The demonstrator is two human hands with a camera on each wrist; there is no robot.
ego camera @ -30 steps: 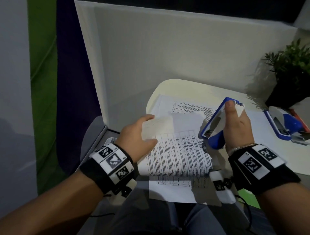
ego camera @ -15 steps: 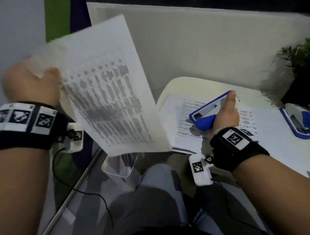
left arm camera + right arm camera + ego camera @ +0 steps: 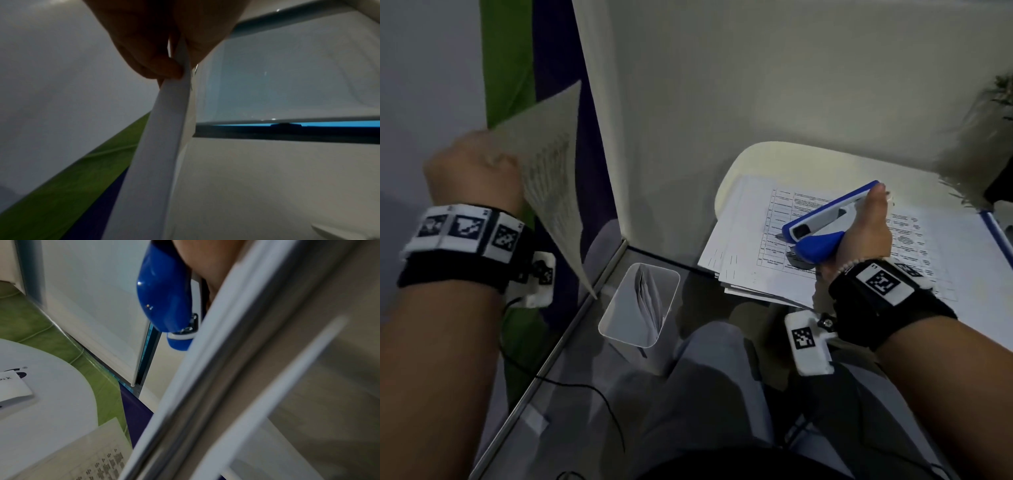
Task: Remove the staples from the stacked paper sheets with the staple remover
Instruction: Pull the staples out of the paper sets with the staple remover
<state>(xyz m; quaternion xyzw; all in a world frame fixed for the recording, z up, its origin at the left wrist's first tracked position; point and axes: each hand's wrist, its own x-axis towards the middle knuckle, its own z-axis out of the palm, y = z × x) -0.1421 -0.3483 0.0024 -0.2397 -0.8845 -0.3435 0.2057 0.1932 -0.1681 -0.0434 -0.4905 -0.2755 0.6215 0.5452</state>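
One staple remover (image 3: 822, 228) is gripped in the right hand (image 3: 866, 234), low over the stacked paper sheets (image 3: 739, 263) lying under that hand on the tabletop (image 3: 767, 157). A loose sheet (image 3: 551, 178) (thin, floppy, likely to crease) is pinched at its edge by the left hand (image 3: 472, 174); a firmer corner hold is advised. A bin (image 3: 621, 318) is seen between the hands.

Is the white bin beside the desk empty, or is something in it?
Not empty: paper sheets stand inside the bin.
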